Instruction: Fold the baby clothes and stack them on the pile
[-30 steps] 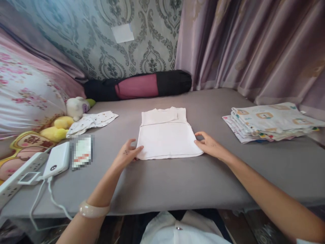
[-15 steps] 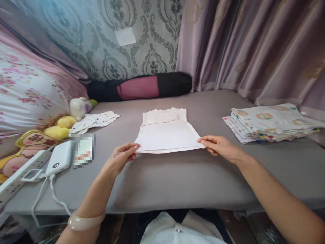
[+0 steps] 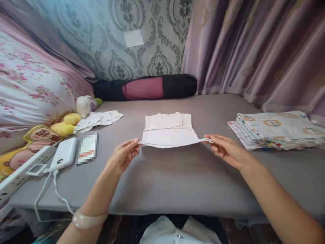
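A small white shirt (image 3: 169, 134) lies in the middle of the grey bed surface, its sleeves folded across the upper part. The neckline points away from me. My left hand (image 3: 125, 152) pinches the near left corner of the hem between thumb and fingers. At the near right corner, my right hand (image 3: 224, 149) pinches the hem the same way. Between the two hands the hem edge is stretched and raised a little off the sheet, while the shirt's far part rests flat.
On the right sits a stack of folded printed cloths (image 3: 275, 127). To the left are a spotted cloth (image 3: 99, 120), a power bank (image 3: 63, 154) with cables, a power strip (image 3: 27, 169) and plush toys (image 3: 85, 105). A black and maroon long bag (image 3: 144, 88) lies along the wall.
Both hands have lifted the hem and moved it slightly away from me, so the shirt's lower part looks shorter. The camera view has shifted slightly.
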Tool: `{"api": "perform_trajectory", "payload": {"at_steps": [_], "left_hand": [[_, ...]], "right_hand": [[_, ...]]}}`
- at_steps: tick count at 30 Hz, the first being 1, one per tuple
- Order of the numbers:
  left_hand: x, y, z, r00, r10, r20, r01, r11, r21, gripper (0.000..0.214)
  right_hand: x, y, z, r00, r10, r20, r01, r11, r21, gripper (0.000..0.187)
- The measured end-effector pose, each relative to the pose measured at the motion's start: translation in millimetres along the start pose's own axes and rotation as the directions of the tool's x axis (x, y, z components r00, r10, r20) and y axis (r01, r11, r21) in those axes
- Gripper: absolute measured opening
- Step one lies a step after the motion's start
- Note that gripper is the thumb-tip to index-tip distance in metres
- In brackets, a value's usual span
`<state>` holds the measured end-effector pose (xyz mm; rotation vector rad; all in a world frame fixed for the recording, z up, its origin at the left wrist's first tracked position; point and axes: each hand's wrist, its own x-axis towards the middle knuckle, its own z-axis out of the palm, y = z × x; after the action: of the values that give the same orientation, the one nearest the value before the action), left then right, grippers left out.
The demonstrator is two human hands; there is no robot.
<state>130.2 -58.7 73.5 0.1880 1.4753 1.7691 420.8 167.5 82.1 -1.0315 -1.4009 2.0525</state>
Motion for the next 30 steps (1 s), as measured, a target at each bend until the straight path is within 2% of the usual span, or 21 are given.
{"api": "perform_trajectory", "payload": {"at_steps": [4, 12, 18, 24, 30], "left_hand": [[13.9, 5.3, 16.8, 0.993, 0.11, 0.029, -0.108, 0.992, -0.065, 0.023], [54.4, -2.3, 44.4, 0.969, 0.237, 0.067, -0.23, 0.968, -0.1, 0.028], [93.6, -8.4, 56.8, 0.965, 0.259, 0.05, -0.258, 0.966, -0.018, 0.038], [121.6, -7.6, 69.4, 0.963, 0.27, 0.006, -0.27, 0.963, 0.0, 0.038], [145.8, -8.1, 77.8, 0.965, 0.261, -0.013, -0.261, 0.965, 0.033, 0.039]], "right_hand": [[15.0, -6.7, 12.4, 0.999, -0.055, 0.002, 0.054, 0.989, 0.136, 0.019], [50.9, -2.0, 36.1, 0.994, -0.105, 0.024, 0.098, 0.972, 0.215, 0.041], [77.1, -3.0, 50.3, 0.993, -0.113, 0.01, 0.109, 0.97, 0.219, 0.059], [104.1, -8.3, 57.2, 0.994, -0.107, -0.005, 0.105, 0.974, 0.203, 0.06], [130.0, -7.4, 55.4, 0.997, -0.068, -0.025, 0.072, 0.955, 0.288, 0.061]]}}
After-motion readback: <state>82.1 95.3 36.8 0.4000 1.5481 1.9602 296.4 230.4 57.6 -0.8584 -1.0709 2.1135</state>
